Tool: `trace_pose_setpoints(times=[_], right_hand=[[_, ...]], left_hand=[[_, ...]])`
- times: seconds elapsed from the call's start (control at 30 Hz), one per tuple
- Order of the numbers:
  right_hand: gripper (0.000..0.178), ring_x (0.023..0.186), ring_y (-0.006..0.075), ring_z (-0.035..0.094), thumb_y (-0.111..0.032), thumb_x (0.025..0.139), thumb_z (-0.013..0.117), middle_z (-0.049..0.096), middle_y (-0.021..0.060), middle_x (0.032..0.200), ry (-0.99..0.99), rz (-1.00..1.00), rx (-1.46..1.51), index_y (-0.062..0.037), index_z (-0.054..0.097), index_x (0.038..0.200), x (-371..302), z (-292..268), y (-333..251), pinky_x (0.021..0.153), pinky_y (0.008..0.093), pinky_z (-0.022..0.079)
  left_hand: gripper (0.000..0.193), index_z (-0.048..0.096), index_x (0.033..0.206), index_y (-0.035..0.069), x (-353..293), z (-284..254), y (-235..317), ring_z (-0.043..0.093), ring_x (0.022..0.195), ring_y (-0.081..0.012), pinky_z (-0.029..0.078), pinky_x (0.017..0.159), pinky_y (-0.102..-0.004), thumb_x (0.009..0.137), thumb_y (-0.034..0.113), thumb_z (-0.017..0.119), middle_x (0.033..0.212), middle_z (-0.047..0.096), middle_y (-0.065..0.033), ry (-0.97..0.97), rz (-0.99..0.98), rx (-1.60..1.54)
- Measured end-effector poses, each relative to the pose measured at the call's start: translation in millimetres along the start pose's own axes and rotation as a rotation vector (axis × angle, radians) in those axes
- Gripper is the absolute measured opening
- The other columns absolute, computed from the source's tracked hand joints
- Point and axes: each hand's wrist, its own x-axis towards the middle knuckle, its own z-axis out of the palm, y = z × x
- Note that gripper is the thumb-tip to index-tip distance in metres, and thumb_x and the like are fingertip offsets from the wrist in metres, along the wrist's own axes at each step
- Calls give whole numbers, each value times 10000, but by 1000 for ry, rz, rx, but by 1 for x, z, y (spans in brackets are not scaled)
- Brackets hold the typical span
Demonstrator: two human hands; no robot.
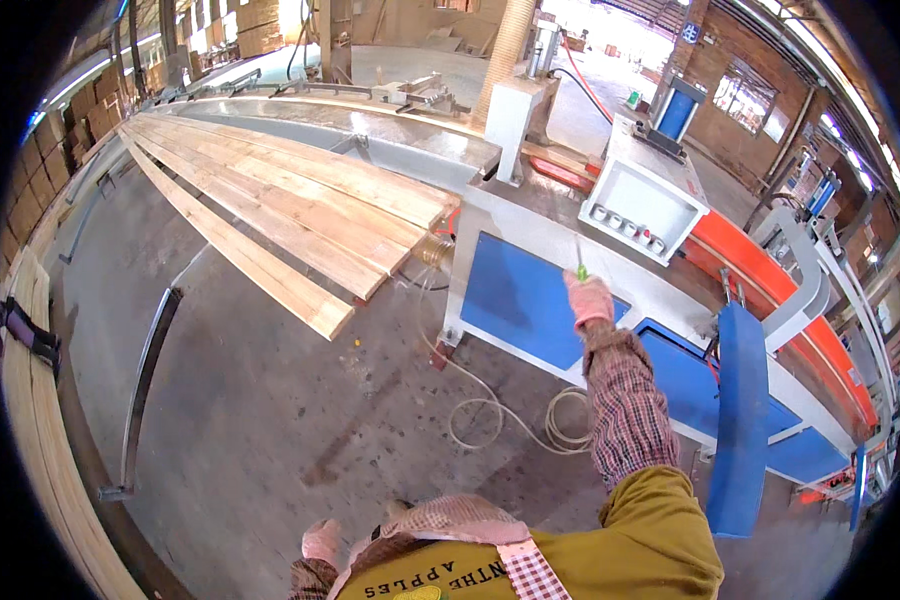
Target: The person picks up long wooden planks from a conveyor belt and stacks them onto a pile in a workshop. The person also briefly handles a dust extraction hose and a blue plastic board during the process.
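Note:
My right hand [591, 298], in a pink glove, is stretched forward over the edge of the white and blue machine [520, 290]. It is closed around a green-handled screwdriver [582, 271], whose thin shaft points up and away toward the control box. The white control box [642, 200], with a row of round knobs on its face, stands just beyond that hand. Low at my left side hangs my left hand [321, 540], also gloved in pink. It is close to my apron, and its fingers are too small and unclear to read.
Long wooden boards [300, 210] lie side by side on the left, their near ends jutting over the floor. A pale hose [500, 410] lies coiled below the machine. A blue panel [738, 420] stands to my right. More timber [45, 430] lies along the far left.

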Motion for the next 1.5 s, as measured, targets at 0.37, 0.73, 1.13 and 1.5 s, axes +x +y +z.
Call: trace_pose_setpoints(times=[0.37, 0.73, 1.13, 1.5], right_hand=[[616, 1007, 398, 648, -595, 879, 507, 666, 285, 1006, -154, -418, -206, -30, 695, 1034, 44, 4, -111, 843, 478, 498], [668, 1095, 370, 638, -615, 842, 543, 659, 245, 1132, -164, -578, -225, -21, 691, 1108, 13, 38, -278, 927, 476, 481], [553, 1150, 355, 620, -521, 865, 524, 654, 176, 1212, -207, -583, -157, -90, 684, 1171, -30, 116, -459, 930, 480, 493], [470, 1174, 321, 614, -459, 889, 536, 645, 134, 1257, -312, -855, -163, -142, 687, 1201, -77, 220, -675, 947, 462, 495]], left_hand=[[253, 662, 992, 144, 5, 1, -74, 672, 906, -345, 547, 792, -400, 820, 330, 673, 946, 698, -105, -284, 109, 174], [253, 662, 1003, 146, -14, -23, -97, 669, 911, -350, 546, 798, -408, 829, 329, 662, 954, 697, -108, -223, -60, 24], [254, 662, 1016, 147, 7, -67, -91, 667, 916, -355, 545, 804, -416, 838, 329, 649, 963, 696, -111, -54, -188, -121], [256, 662, 1028, 149, 112, -140, -12, 664, 921, -360, 544, 810, -423, 846, 328, 637, 971, 695, -113, -15, -185, -207]])
